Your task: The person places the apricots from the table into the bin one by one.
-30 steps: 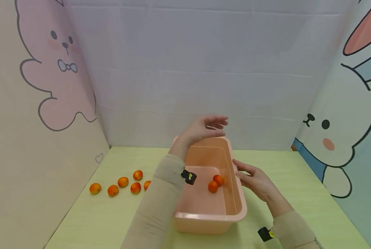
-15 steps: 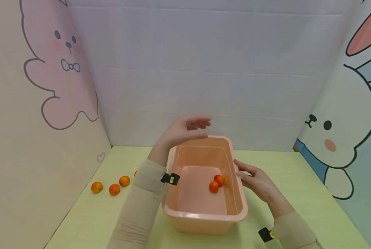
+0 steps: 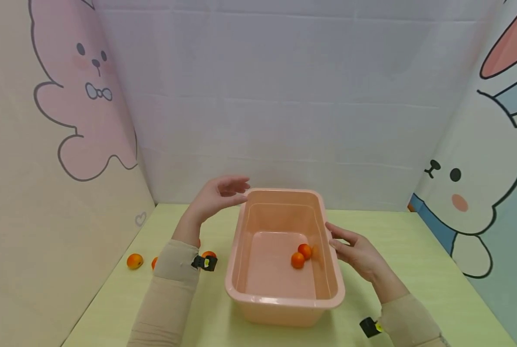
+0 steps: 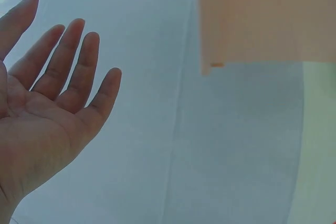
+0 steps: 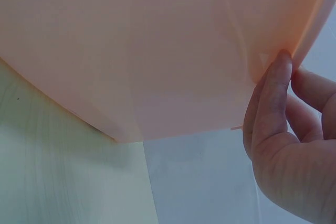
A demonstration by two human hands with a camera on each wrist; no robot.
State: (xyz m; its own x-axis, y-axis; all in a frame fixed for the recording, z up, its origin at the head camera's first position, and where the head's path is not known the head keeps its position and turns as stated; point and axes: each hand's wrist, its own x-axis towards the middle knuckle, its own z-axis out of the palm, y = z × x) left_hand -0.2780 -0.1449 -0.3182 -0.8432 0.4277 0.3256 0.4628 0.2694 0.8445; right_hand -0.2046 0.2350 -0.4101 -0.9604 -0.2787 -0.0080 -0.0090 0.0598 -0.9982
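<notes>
A pink plastic basin [image 3: 284, 302] stands on the table in the head view, with two small orange fruits [image 3: 301, 255] inside near its right wall. My left hand [image 3: 217, 195] hovers by the basin's far left corner, fingers loosely spread and holding nothing. In the left wrist view the same hand [image 4: 58, 93] shows a bare palm, apart from the basin wall [image 4: 268, 19]. My right hand [image 3: 356, 250] holds the basin's right rim. The right wrist view has that hand's thumb and finger [image 5: 275, 87] pinching the rim.
Left of the basin, more orange fruits [image 3: 134, 261] lie on the pale green table [image 3: 371, 289], partly hidden behind my left sleeve [image 3: 163, 294]. A pale cloth wall [image 3: 284, 96] closes off the back, and printed panels stand at both sides.
My left hand has moved left and a little down, from above the basin to its far left corner, uncovering the basin's left side. My right hand stays at the rim.
</notes>
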